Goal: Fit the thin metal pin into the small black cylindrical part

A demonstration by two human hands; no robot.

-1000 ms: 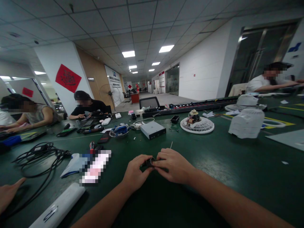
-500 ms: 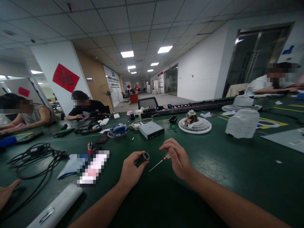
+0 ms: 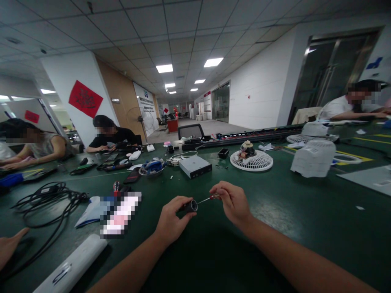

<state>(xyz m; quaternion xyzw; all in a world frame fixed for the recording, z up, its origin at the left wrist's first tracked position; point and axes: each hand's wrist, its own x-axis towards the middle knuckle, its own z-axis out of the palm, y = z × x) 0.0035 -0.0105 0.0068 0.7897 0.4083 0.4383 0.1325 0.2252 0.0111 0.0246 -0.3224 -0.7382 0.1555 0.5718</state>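
the left hand [image 3: 174, 219] curls around a short black cylinder [image 3: 191, 206], its fingers wrapped on the body and the open end turned toward the right. the right hand [image 3: 233, 203] pinches a slim screwdriver with a red handle [image 3: 214, 197] between thumb and fingertips, its thin shaft lying nearly level, with the tip at the cylinder's end. at this size it is impossible to tell whether the tip touches the rim or enters. half a second ago the shaft slanted down, well off the cylinder; now it has swung up in line with it, so tool and part meet in the air between the hands.

both hands hover above the green workbench [image 3: 275, 232], and the cylinder is held clear of it. just to the left lies a pixelated packet [image 3: 120, 213] beside a tangle of black cable [image 3: 45, 199]. ahead sit a silver metal drive box [image 3: 195, 167] and a white fan grille [image 3: 251, 161] with a motor on it, and further right a white fan housing [image 3: 313, 158]. another person's hand [image 3: 10, 248] rests at the lower left edge.
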